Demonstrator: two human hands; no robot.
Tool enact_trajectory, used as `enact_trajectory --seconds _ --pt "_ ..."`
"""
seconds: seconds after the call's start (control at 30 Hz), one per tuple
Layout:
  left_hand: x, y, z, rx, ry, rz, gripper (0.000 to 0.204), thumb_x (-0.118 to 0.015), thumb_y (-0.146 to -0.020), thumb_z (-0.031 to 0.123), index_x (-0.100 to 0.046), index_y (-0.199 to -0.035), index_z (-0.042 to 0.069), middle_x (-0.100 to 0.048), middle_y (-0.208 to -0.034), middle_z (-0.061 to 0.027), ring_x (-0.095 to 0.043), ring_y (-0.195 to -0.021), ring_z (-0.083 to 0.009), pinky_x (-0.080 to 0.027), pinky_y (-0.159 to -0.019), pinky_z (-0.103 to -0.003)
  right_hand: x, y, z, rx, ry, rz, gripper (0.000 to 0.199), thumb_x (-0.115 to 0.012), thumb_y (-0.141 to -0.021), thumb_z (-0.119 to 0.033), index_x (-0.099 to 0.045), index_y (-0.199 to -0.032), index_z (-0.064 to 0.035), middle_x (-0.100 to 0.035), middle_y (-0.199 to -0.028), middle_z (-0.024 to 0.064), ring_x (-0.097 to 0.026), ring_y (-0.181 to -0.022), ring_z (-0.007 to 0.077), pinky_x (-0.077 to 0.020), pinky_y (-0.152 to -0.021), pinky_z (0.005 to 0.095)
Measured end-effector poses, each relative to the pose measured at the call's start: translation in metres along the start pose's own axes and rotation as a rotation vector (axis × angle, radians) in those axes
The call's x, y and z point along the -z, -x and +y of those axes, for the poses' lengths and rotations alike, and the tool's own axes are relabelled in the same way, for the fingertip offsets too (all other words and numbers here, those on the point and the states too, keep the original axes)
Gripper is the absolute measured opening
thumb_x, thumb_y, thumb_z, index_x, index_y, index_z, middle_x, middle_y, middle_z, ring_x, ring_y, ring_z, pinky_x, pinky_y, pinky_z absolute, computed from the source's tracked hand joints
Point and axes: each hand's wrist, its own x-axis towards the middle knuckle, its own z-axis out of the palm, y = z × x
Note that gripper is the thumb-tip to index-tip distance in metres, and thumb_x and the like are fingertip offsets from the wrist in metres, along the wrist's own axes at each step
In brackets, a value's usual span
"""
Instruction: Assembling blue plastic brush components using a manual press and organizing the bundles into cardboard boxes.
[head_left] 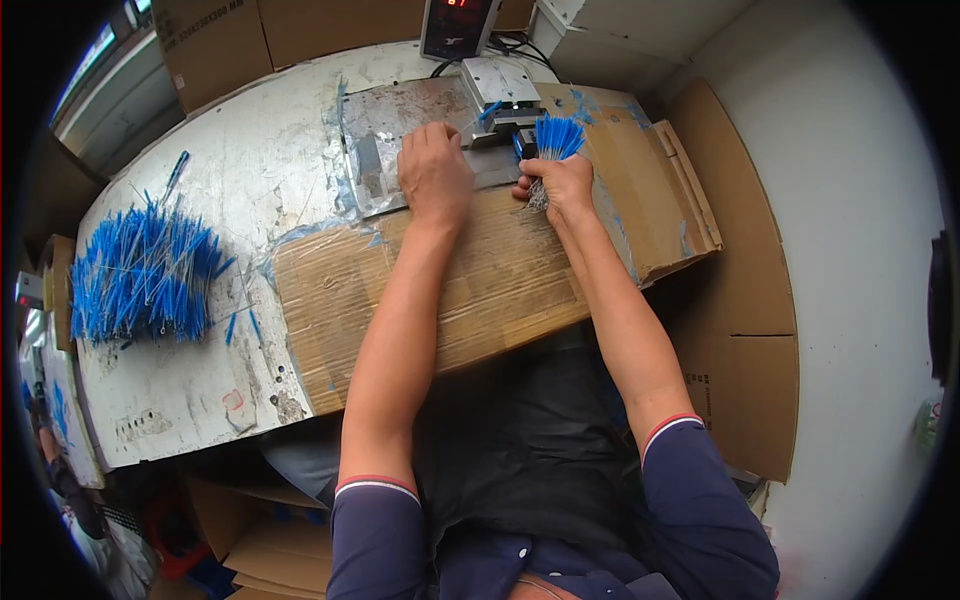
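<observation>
My right hand [565, 185] is closed around a bundle of thin blue-ended wire pieces [558, 138]. Their blue ends fan out above the fist, and bare silvery strands hang below the fingers. Just left of the bundle stands a small metal machine [497, 88] with a dark clamp-like front part; a blue piece lies on it. My left hand [436, 178] is over a flat metal plate [388, 112], its fingers curled inward and its edge slightly blurred. Whatever those fingers may pinch is hidden behind the hand.
A big heap of the same blue-ended wires [148, 272] covers the left of the worn white table [270, 190]. Flattened cardboard [480, 270] lies under my forearms. A black box with a red digital display [457, 28] stands at the back. Cardboard [750, 250] lines the right wall.
</observation>
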Motion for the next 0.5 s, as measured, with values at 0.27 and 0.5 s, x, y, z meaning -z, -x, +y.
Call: enact_trajectory --seconds 0.27,0.5 --pt "-0.0001 -0.0005 0.0051 -0.066 0.065 -0.017 0.009 -0.071 -0.088 0.012 -0.066 -0.095 0.008 -0.066 -0.094 -0.0102 -0.062 -0.094 -0.0315 -0.048 -0.082 -0.043 0.0015 -0.0047 0.0039 0.015 -0.072 0.014 0.009 -0.071 -0.080 0.006 -0.063 -0.077 0.0064 -0.066 -0.071 0.0154 -0.067 -0.055 0.0238 -0.0603 -0.046 0.0380" --pt "0.0004 0.0037 0.0060 -0.071 0.073 -0.123 0.009 -0.070 -0.089 0.012 -0.065 -0.094 0.007 -0.069 -0.090 -0.0103 -0.064 -0.090 -0.0316 -0.048 -0.081 -0.044 0.0088 0.0013 0.0051 -0.054 -0.292 -0.059 0.008 -0.071 -0.082 0.002 -0.064 -0.080 0.0068 -0.067 -0.074 0.0158 -0.069 -0.061 0.0265 -0.0627 -0.052 0.0407"
